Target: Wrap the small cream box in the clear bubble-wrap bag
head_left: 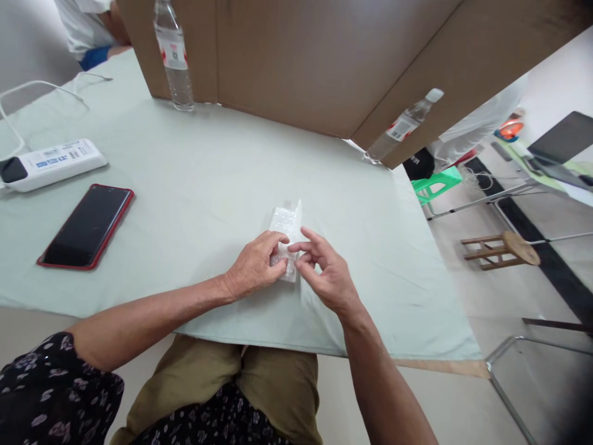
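Note:
A small clear plastic packet (286, 224) lies on the pale green tablecloth (194, 179) near the table's front edge. My left hand (254, 267) pinches the packet's near end from the left with thumb and fingers. My right hand (324, 272) meets it from the right, its thumb and forefinger pinching the same near end, its other fingers spread. The packet's near end is hidden under my fingers. What is inside the packet is too small to make out.
A red-cased phone (86, 227) lies at the left, a white power strip (49, 164) behind it. Two water bottles (174, 55) (402, 127) stand against a brown cardboard screen (296, 62). Another person's sleeve (88, 31) shows at the far left. Stools (503, 250) stand at the right.

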### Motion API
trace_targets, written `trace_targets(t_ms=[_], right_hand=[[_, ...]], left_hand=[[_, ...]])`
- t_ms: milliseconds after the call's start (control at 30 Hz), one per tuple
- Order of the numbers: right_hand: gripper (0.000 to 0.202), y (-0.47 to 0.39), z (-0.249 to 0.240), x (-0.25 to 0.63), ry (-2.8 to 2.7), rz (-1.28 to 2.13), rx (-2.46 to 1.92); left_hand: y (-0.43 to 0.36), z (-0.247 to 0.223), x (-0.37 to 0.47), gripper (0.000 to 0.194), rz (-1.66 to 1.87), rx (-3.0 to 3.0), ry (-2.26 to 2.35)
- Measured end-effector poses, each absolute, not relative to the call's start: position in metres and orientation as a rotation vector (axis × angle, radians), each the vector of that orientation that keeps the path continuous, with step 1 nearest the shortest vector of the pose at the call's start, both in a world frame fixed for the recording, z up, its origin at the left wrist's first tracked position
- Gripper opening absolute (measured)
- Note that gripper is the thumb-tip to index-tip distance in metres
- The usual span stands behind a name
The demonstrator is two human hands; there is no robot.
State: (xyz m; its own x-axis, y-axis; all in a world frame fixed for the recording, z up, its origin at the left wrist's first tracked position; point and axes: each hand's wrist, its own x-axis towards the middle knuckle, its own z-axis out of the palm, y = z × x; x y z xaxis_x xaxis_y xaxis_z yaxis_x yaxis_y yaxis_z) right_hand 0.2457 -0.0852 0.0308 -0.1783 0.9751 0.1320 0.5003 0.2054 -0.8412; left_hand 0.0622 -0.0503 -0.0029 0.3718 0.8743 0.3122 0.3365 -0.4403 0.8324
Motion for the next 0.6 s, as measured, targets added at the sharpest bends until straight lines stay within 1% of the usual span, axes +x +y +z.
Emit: trace_targets(t_ms=[100, 167, 300, 400, 500, 600], right_hand=[[0.051, -0.071, 0.024, 0.253, -1.694, 0.823, -1.367], [0.048, -0.061, 0.019, 0.253, -1.736, 0.839, -1.368], [0.042, -0.048, 0.012, 0.253, -1.772, 0.861, -1.373], [0.039, -0.045, 0.011, 0.258, -1.575, 0.838, -1.469], [0.050, -0.042, 0.012, 0.262, -1.320, 1.029, -1.620], [0.060, -0.033, 0.015, 0.259, -1.216, 1.231, -1.652]], left_hand=[[-0.052, -0.003, 0.062, 0.039, 0.981, 2.037, 1.031], [-0.053, -0.002, 0.062, 0.039, 0.945, 2.128, 1.037], [-0.053, -0.001, 0.061, 0.026, 0.889, 2.235, 1.088], [-0.053, 0.000, 0.061, 0.019, 0.883, 2.248, 1.100], [-0.052, 0.001, 0.060, 0.016, 0.877, 2.262, 1.094], [-0.052, 0.001, 0.061, 0.015, 0.869, 2.265, 1.092]])
